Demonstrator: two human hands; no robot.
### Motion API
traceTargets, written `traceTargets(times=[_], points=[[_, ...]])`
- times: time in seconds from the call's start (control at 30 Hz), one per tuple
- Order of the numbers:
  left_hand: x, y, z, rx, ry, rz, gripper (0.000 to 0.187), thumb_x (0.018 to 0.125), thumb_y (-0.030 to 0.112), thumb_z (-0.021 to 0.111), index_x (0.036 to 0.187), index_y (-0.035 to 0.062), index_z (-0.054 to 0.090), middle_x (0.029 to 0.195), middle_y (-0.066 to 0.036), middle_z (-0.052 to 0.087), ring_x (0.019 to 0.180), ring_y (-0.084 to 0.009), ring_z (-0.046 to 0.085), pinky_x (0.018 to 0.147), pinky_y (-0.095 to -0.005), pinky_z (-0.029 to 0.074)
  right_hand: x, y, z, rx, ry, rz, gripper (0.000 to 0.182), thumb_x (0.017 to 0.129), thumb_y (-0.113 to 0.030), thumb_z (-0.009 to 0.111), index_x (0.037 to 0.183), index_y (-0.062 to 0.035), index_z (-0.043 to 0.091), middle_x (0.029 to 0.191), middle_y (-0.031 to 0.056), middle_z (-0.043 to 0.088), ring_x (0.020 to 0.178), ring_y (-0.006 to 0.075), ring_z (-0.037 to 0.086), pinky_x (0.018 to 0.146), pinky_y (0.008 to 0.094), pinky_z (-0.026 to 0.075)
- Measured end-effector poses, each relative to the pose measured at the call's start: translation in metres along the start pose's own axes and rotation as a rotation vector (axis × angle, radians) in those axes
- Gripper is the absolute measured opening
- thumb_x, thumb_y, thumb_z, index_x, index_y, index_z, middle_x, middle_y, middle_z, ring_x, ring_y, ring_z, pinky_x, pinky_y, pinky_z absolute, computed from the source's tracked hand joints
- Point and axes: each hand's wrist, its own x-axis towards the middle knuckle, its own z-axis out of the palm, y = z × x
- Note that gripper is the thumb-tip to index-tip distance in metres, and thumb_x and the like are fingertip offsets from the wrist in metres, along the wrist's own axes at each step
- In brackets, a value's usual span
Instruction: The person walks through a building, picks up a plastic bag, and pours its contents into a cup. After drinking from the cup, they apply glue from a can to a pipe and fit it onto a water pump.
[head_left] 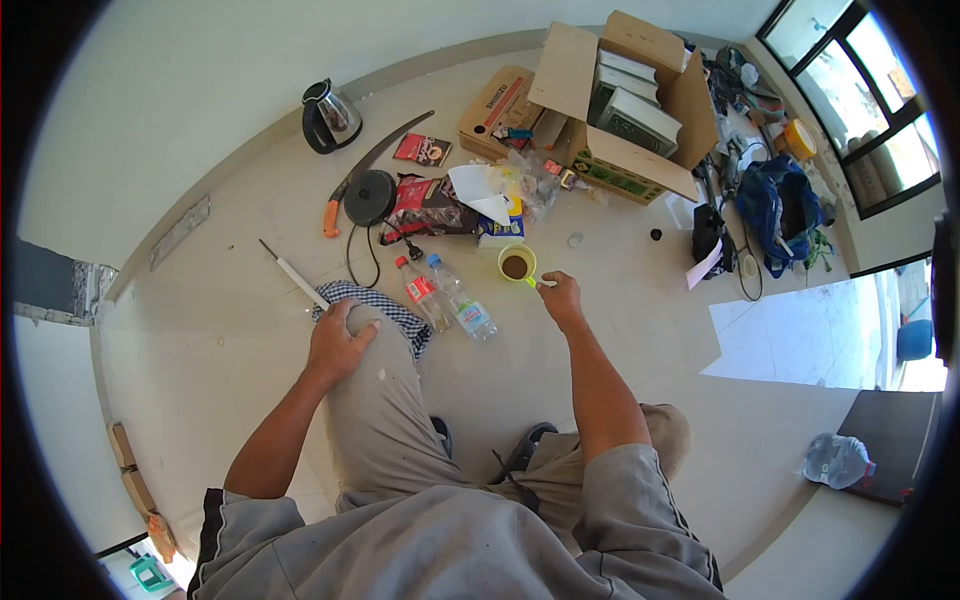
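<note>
Plainly, in the head view, the right arm reaches forward, its forearm running from the grey sleeve (pixel 625 478) towards the yellow-green mug (pixel 502 262), which stands on the tiled floor (pixel 480 385) with dark brown liquid in it. At the end of that arm, the right hand (pixel 564 300) is turned inward with fingers curled; its grip is closed in a pinch on a small pale stick (pixel 548 284) beside the mug's handle. Whether the fingers also touch the handle is unclear.

The left arm bends in from the other side, forearm slanting forward, and the left hand (pixel 340 341) lies palm down over the left knee. Its grip is loosely open, the thumb spread towards the middle and the other fingers draped over the far side of the knee. A checked cloth (pixel 398 317) lies around that knee, and a white-handled tool (pixel 300 283) extends away from the cloth near the left hand.

Between the knee and the mug, a red-capped bottle (pixel 424 295) and a blue-capped bottle (pixel 463 300) lie side by side. Beyond them are a black kettle base (pixel 370 197) with its cord, an orange-handled curved saw (pixel 360 172) and an electric kettle (pixel 331 117).
</note>
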Motion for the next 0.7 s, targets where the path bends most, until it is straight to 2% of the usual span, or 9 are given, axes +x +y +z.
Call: traceTargets(times=[0.07,0.17,0.37,0.47,0.57,0.7], points=[[-0.001,-0.003,0.0,-0.015,0.009,-0.001,0.058,0.085,0.038,0.073,0.125,-0.0025,0.059,0.122,-0.025,0.064,0.115,-0.0412,0.061,0.099,-0.0461,0.048,0.005,0.021,0.023,-0.083,0.101,-0.103,0.032,0.089,-0.018,0.075,0.116,-0.0009,0.071,0.089,0.0153,0.074,0.076,0.0243,0.069,0.072,0.0362,0.053],[-0.008,-0.011,-0.004,-0.022,0.018,-0.015,0.057,0.085,0.037,0.073,0.125,-0.0026,0.059,0.122,-0.025,0.064,0.115,-0.041,0.061,0.1,-0.0457,0.048,0.004,0.019,0.029,0.033,-0.03,0.038,0.026,0.091,-0.02,0.073,0.11,-0.0013,0.073,0.095,0.0183,0.075,0.084,0.0345,0.072,0.078,0.0413,0.055],[-0.013,-0.009,-0.005,-0.059,0.025,-0.014,0.057,0.085,0.036,0.073,0.125,-0.0026,0.059,0.121,-0.025,0.064,0.114,-0.0405,0.061,0.1,-0.0455,0.048,0.0,0.021,0.038,0.236,-0.089,0.026,0.024,0.093,-0.02,0.071,0.105,0.0,0.072,0.079,0.0128,0.071,0.072,0.0204,0.067,0.068,0.0363,0.052],[-0.012,-0.006,-0.005,-0.051,0.019,-0.013,0.057,0.085,0.035,0.073,0.125,-0.0027,0.06,0.121,-0.025,0.064,0.114,-0.0407,0.061,0.099,-0.0455,0.048,0.0,0.016,0.04,0.214,-0.13,0.02,0.024,0.092,-0.021,0.071,0.104,0.0005,0.072,0.078,0.0121,0.071,0.072,0.0193,0.067,0.068,0.0362,0.052],[-0.011,-0.007,-0.003,-0.035,0.022,-0.014,0.057,0.084,0.035,0.073,0.125,-0.0028,0.06,0.12,-0.025,0.064,0.114,-0.041,0.061,0.099,-0.0455,0.048,0.0,0.007,0.041,0.188,-0.14,0.038,0.025,0.095,-0.022,0.07,0.105,0.0004,0.072,0.077,0.0077,0.07,0.07,0.0134,0.061,0.064,0.0335,0.048],[-0.007,-0.001,-0.003,-0.043,0.012,-0.032,0.057,0.084,0.034,0.074,0.124,-0.0033,0.06,0.119,-0.025,0.064,0.113,-0.0411,0.061,0.098,-0.0456,0.049,-0.003,0.012,0.046,0.183,-0.147,0.044,0.022,0.093,-0.021,0.071,0.095,0.0004,0.074,0.078,0.0078,0.071,0.071,0.0143,0.061,0.067,0.0332,0.049]])
